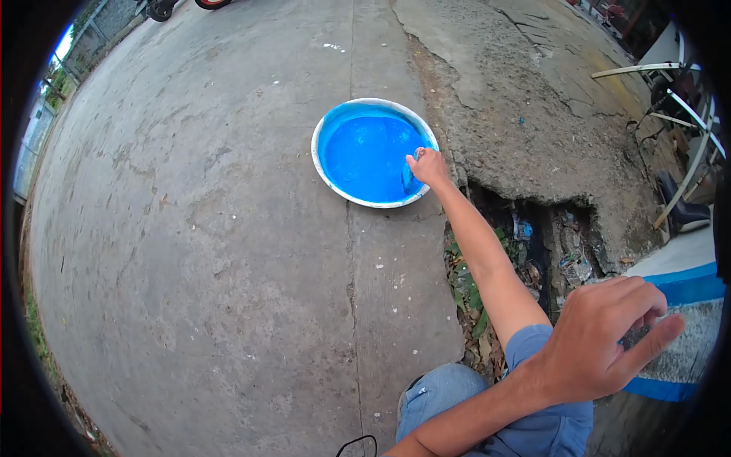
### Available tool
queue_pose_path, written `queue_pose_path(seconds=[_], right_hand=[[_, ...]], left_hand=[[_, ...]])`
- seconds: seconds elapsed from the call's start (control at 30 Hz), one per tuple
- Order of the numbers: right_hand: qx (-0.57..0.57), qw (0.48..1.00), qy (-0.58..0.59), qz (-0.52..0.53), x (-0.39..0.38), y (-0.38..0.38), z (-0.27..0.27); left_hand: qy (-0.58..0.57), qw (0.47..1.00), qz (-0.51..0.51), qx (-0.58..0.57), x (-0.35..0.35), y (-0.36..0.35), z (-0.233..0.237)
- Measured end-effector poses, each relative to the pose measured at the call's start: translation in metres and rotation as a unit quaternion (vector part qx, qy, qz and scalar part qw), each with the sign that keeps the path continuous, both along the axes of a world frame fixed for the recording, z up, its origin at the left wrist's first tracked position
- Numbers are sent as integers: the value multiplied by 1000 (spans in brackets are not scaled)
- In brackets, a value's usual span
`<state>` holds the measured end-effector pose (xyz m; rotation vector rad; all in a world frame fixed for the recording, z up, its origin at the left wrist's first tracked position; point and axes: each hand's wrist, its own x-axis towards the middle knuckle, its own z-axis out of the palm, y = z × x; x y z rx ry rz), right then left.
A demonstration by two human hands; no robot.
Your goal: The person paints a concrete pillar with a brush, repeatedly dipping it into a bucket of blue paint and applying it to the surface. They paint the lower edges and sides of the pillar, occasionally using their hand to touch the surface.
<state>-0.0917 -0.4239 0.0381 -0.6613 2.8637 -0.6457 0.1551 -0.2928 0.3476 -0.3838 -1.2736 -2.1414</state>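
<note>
A round basin (323, 172) with a whitish rim stands on the concrete, holding bright blue liquid that looks like paint (362, 156). My right hand (429, 167) is closed at the basin's right edge, gripping a blue-coated tool (409, 180); its shape is partly hidden, perhaps a brush. Its lower part meets the blue liquid. My left hand (605, 339) is at the lower right, crossed over my right upper arm near the sleeve. Its fingers are bent, the thumb is apart from them, and nothing shows between them.
Right of the basin, a broken hole (541, 236) in the concrete holds litter and leaves. A low white-and-blue painted structure (678, 283) stands at the right, below a dark boot (680, 206) and pale curved bars (689, 171). Part of a wheel (160, 9) shows at the top left.
</note>
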Motion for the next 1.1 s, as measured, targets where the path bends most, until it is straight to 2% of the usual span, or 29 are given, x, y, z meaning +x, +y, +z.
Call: queue_pose_path(seconds=[0.1,0.3,0.43,0.47,0.5,0.53,0.6,0.63,0.67,0.73,0.8,0.87,0.9,0.97,1.0,1.1], right_hand=[[-24,999,1,-21,-9,6,-5],[-96,991,-38,-90,-22,34,-27],[-95,992,40,-68,-31,58,-48],[-254,954,-110,-114,-25,66,-43],[-399,867,-255,-153,-20,74,-38],[-403,867,-250,-152,-14,80,-29],[-508,737,-385,-226,1,91,-13],[-527,705,-411,-237,2,94,-14],[-529,703,-410,-239,1,96,-14],[-590,620,-454,-248,2,99,-16],[-608,604,-456,-239,4,98,-18],[-636,557,-480,-235,8,94,-14],[-638,555,-480,-232,10,91,-13],[-673,501,-489,-238,19,85,-5],[-675,501,-488,-235,23,83,0],[-732,416,-499,-207,37,80,13]], left_hand=[[-15,999,-35,-1,1,-3,0],[2,1000,-31,1,4,1,4],[12,998,-55,-5,7,7,9],[4,998,-58,-13,7,9,9],[-4,998,-62,-20,8,11,10],[1,998,-64,-23,8,14,11],[-14,998,-55,-27,10,19,12],[-13,998,-58,-29,11,22,13],[-7,998,-65,-27,12,25,15],[-3,997,-75,-26,15,31,17],[10,995,-82,-48,17,33,20],[4,995,-77,-56,20,37,21],[0,996,-70,-60,21,38,22],[0,996,-68,-60,22,39,23],[-1,996,-66,-55,22,39,23],[-2,994,-77,-80,23,39,25]])
